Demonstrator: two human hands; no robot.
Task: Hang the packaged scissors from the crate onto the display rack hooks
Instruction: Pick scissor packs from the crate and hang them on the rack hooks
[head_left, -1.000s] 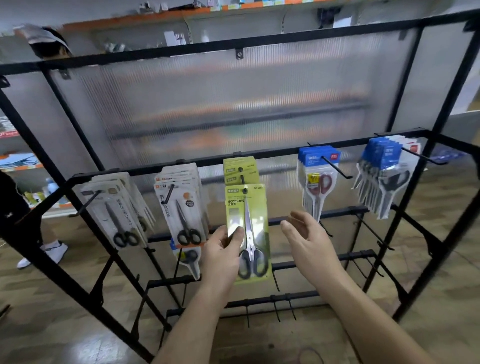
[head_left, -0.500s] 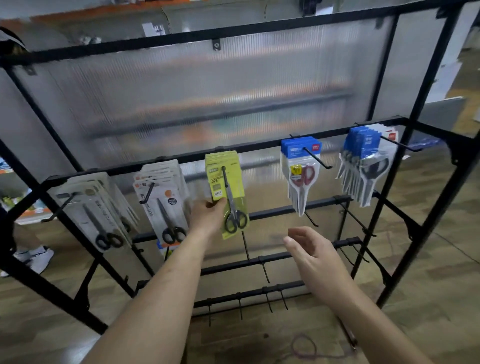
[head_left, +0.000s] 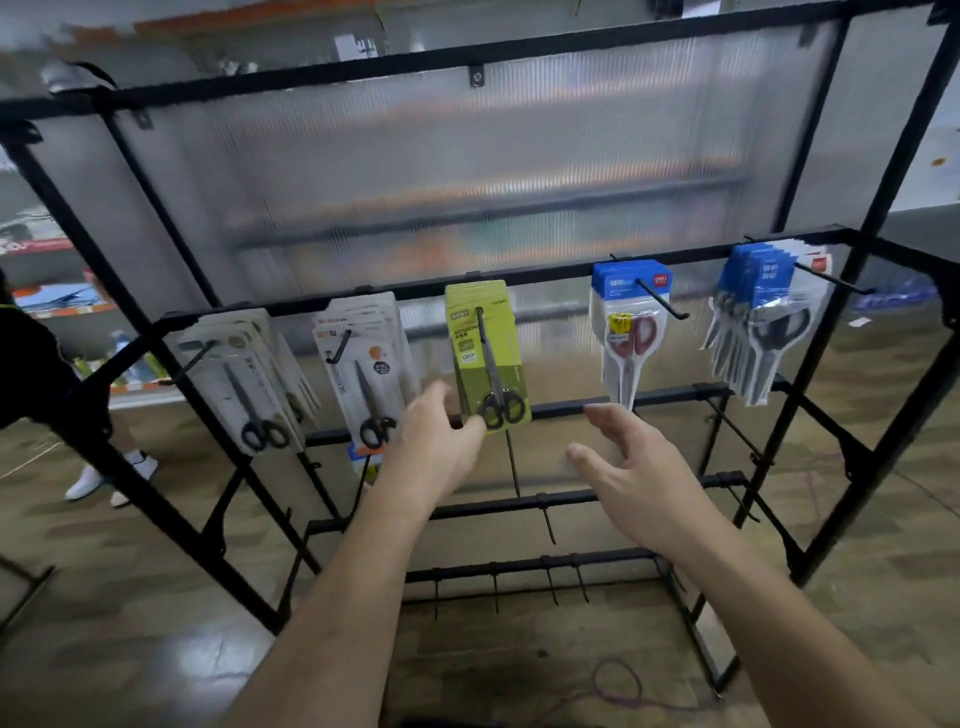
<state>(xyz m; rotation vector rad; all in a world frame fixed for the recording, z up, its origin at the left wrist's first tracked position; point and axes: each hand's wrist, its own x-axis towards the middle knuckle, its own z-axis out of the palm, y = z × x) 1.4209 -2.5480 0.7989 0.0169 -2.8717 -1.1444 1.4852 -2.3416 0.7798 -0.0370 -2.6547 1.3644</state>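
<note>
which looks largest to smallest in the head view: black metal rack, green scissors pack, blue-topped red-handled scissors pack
1. black metal rack
2. green scissors pack and blue-topped red-handled scissors pack: look alike, unranked

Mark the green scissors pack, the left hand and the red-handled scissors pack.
green scissors pack (head_left: 488, 358): head view, mid-card, on the blade.
left hand (head_left: 436, 449): head view, on the back of the hand.
red-handled scissors pack (head_left: 635, 335): head view, on the red handles.
</note>
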